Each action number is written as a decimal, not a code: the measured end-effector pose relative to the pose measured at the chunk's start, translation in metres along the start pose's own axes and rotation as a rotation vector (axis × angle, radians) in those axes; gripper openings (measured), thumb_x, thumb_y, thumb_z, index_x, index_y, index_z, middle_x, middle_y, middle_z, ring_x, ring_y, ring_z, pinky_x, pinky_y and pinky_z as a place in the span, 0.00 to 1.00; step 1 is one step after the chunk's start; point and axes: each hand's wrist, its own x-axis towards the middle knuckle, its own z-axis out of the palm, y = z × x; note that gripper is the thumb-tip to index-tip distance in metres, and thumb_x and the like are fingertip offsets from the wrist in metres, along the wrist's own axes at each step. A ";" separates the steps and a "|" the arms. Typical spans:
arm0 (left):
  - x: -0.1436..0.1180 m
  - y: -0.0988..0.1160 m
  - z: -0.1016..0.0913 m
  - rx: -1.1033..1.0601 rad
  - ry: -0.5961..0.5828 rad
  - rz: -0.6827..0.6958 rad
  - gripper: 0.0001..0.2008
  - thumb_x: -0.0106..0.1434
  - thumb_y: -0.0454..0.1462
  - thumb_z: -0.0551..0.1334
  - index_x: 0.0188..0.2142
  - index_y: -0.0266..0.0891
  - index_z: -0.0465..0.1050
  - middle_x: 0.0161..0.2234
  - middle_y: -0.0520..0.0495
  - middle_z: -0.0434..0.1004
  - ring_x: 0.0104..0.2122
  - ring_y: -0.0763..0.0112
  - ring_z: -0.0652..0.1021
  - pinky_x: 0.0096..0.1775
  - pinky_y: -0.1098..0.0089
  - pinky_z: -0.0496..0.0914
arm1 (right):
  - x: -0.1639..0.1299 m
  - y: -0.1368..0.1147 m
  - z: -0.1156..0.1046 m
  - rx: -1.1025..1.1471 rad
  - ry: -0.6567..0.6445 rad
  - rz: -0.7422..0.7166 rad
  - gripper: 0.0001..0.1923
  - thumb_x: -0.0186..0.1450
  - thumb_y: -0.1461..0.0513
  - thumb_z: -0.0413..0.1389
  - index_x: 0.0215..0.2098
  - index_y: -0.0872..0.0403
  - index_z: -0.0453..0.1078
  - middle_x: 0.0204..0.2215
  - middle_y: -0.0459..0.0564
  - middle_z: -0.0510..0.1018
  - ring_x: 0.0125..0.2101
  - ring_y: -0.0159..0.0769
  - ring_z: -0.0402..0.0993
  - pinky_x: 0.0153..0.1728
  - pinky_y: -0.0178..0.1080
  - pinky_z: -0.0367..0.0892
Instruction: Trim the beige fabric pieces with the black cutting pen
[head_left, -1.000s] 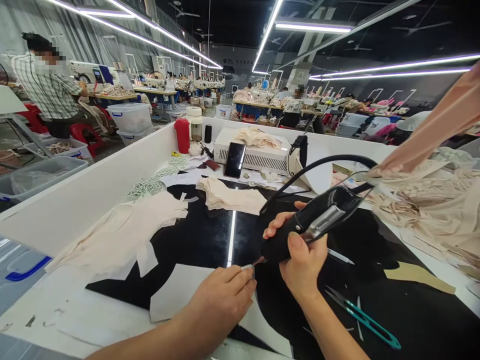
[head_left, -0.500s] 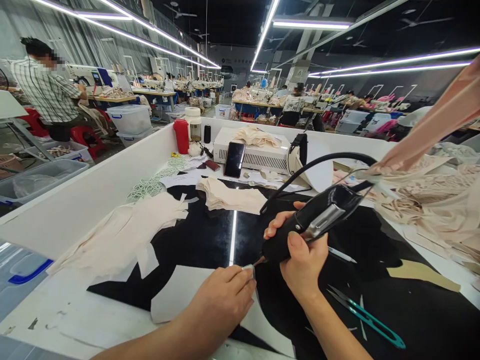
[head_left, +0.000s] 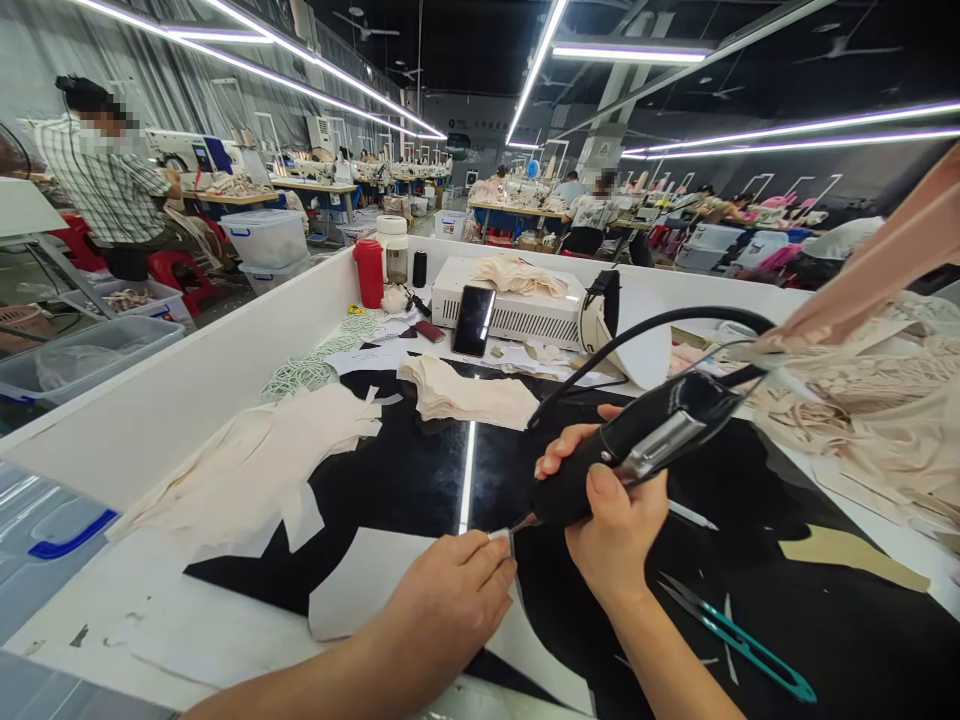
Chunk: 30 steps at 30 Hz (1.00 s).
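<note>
My right hand [head_left: 616,520] is wrapped round a black corded hand tool [head_left: 574,480] with a metal lever along its side. The tool's thin tip points left and down, close to my left fingertips. My left hand [head_left: 457,590] is closed, its fingers curled together over a white sheet [head_left: 364,575] that lies on the black tabletop [head_left: 390,490]. A small pale edge shows at those fingertips; what they pinch is mostly hidden. Right of my right forearm are teal thread snips [head_left: 750,645] and a white pen-like stick [head_left: 691,515].
Pale fabric pieces lie left [head_left: 255,470], and a fabric stack [head_left: 469,392] sits behind. A white vented box [head_left: 517,310], phone [head_left: 473,320] and red bottle [head_left: 368,273] stand along the back. Cream cloth [head_left: 885,400] heaps at right. A worker [head_left: 112,180] sits beyond the white partition [head_left: 187,390].
The whole view has shifted slightly. The tool and both hands keep nearly the same places relative to each other, and less of the small pale piece shows at my left fingertips.
</note>
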 end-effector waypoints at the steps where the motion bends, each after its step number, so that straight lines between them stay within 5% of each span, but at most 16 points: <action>1: 0.000 0.000 0.000 0.001 0.001 0.007 0.10 0.75 0.31 0.56 0.48 0.30 0.76 0.47 0.41 0.83 0.46 0.67 0.80 0.47 0.68 0.75 | -0.001 0.001 0.000 -0.007 -0.005 0.002 0.23 0.63 0.53 0.66 0.54 0.45 0.67 0.32 0.42 0.76 0.27 0.34 0.73 0.29 0.41 0.72; 30: 0.001 0.002 0.003 -0.034 0.021 -0.030 0.10 0.73 0.29 0.57 0.48 0.29 0.76 0.47 0.41 0.83 0.44 0.67 0.80 0.43 0.68 0.74 | -0.003 0.004 0.002 -0.015 -0.025 -0.004 0.19 0.67 0.58 0.63 0.54 0.44 0.67 0.32 0.41 0.76 0.28 0.33 0.74 0.32 0.41 0.73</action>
